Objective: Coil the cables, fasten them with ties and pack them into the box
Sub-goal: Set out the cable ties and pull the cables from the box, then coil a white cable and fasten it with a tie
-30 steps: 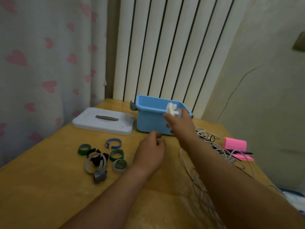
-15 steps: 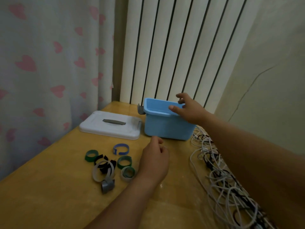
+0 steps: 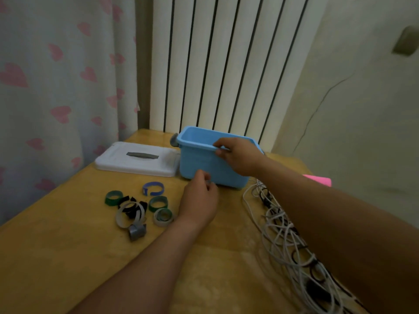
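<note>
Your right hand pinches the near rim of the blue box, fingers over the edge, thumb outside. Your left hand sits curled on the table just in front of the box; can't tell if it holds anything. Loose cables lie tangled right of the box, ties left of your left hand, white lid beside the box.

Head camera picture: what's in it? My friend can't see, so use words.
A person's right hand grips the front rim of a blue box on a table, with the left hand curled in front of it. Rolled ties and a white lid lie to the left, tangled cables to the right.
</note>
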Demonstrator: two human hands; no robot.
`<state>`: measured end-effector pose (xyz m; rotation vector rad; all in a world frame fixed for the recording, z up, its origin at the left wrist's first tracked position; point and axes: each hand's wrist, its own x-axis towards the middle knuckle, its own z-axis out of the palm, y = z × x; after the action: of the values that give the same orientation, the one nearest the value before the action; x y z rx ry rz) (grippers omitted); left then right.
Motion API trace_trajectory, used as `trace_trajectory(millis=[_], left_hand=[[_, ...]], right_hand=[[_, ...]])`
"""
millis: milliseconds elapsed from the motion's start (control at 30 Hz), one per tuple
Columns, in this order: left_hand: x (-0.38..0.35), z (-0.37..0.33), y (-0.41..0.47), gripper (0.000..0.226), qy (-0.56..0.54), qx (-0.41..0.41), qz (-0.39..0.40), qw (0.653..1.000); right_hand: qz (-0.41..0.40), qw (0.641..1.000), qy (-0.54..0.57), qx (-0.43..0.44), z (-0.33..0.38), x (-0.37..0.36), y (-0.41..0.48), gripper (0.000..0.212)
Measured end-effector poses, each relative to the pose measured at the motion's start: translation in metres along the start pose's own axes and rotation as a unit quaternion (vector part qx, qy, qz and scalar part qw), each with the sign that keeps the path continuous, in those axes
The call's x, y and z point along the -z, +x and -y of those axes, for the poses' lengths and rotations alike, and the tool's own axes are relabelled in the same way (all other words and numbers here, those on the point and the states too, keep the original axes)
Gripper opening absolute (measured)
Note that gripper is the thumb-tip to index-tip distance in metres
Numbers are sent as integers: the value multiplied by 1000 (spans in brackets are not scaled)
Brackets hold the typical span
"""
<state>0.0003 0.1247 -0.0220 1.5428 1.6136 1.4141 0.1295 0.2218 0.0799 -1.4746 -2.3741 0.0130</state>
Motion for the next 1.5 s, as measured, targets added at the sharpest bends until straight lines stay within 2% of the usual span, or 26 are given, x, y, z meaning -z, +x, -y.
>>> trace_trajectory(millis=[200,333,433,533,633,767,833,933,1033,1100,1200,1267,1333,1367,1433,1500], left_hand=[[0,-4,-3,23,12,-6,12,1000],[0,-11,-8,20,26,-17,21,999],[-4,-26,-19,9,40,-68,39,996],[-5,-44,-38,16,67,-126,70,987],[-8,-66,-62,26,123,-149,160,968],[-9,-99,-105,43,239,-145,335,900],[-7,-111,-127,51,287,-123,403,860],[-8,-116,-156,54,368,-103,443,811],[-12,-113,-175,47,390,-101,420,813],[-11,-115,-181,47,388,-100,402,823],[-5,-113,-180,32,351,-94,391,846],[4,-111,-174,24,286,-93,363,882],[14,-113,-164,22,149,-65,332,929],[20,-119,-158,23,60,-34,330,941],[32,-130,-145,27,-86,17,351,932],[40,-137,-127,31,-138,5,358,924]], right_hand=[[-3,1000,21,-6,0,1,-24,34],[-95,994,45,-3,1,18,-56,39],[-128,990,48,-25,-14,40,-102,35],[-120,989,43,-75,-35,58,-158,27],[-108,985,48,-126,-59,67,-215,21],[-89,980,53,-168,-71,70,-270,29],[-64,981,79,-167,-62,75,-293,37],[73,969,150,-182,-36,78,-323,48],[208,950,148,-178,-16,68,-337,47],[220,955,118,-163,-10,60,-339,38],[190,952,177,-159,-3,57,-336,22],[146,941,262,-159,-1,63,-329,18],[64,919,356,-154,4,73,-313,16],[21,905,398,-150,8,78,-302,17],[-34,870,471,-143,19,86,-275,20],[-41,835,532,-131,34,89,-246,18]])
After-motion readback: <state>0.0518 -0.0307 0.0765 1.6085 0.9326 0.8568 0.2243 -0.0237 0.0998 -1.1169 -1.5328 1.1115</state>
